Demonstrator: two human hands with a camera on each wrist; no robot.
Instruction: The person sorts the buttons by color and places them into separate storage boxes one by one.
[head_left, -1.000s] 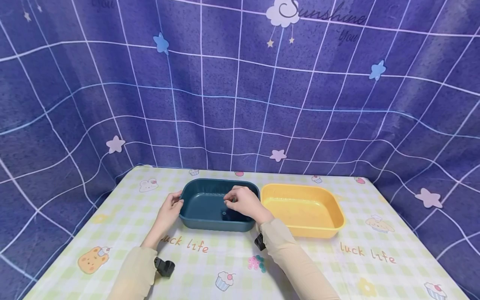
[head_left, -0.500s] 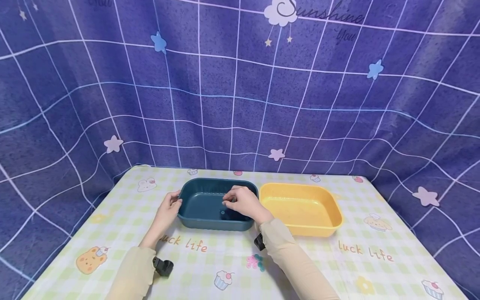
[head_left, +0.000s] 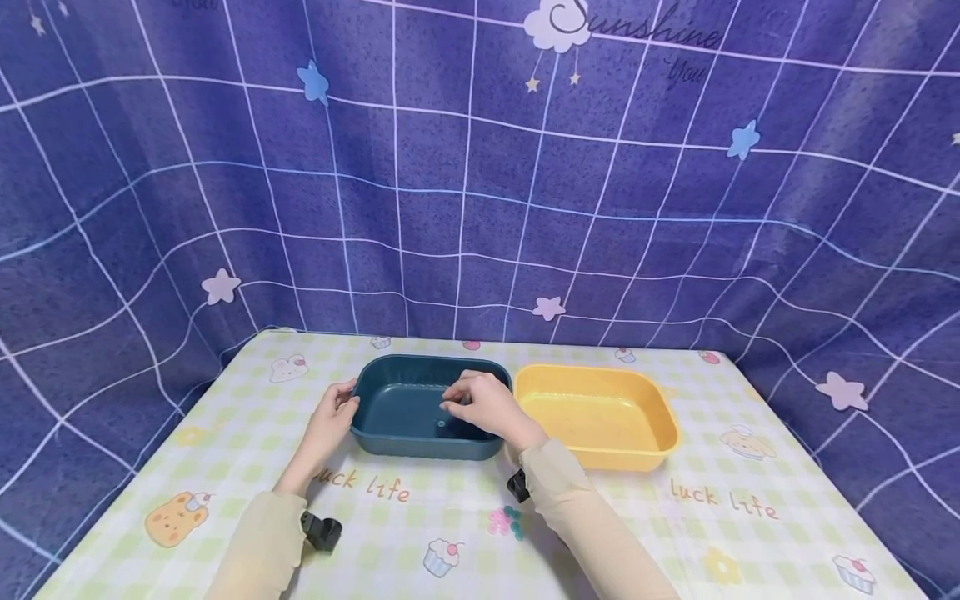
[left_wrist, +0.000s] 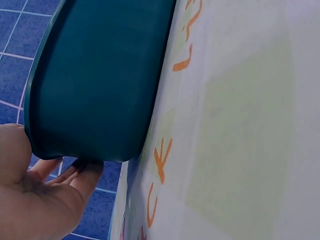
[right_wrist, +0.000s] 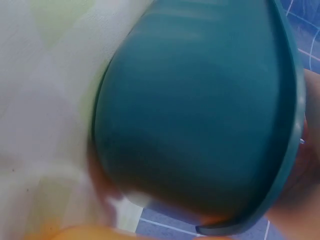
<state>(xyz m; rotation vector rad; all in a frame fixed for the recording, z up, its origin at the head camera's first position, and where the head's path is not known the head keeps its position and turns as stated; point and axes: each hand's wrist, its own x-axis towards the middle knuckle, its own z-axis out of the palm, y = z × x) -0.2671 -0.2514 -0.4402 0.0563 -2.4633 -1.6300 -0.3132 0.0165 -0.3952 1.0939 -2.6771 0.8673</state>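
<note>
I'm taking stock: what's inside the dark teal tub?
Inside the dark teal tub I see one small round spot, too small to identify; the rest of its visible bottom looks bare. The right hand covers some of its right part, hiding whatever lies beneath.

Here on the tabletop (head_left: pixel 375 550) we have two tubs: the left tub (head_left: pixel 420 447) and, just beside it, the right tub (head_left: pixel 600 460). Behind them, we see the curtain (head_left: pixel 420 167). The left hand (head_left: pixel 330 417) sits at the left tub's left end, the right hand (head_left: pixel 487 408) over its right half. Nearer us, before that half, lies a cluster of small pieces (head_left: pixel 498 522).
</note>
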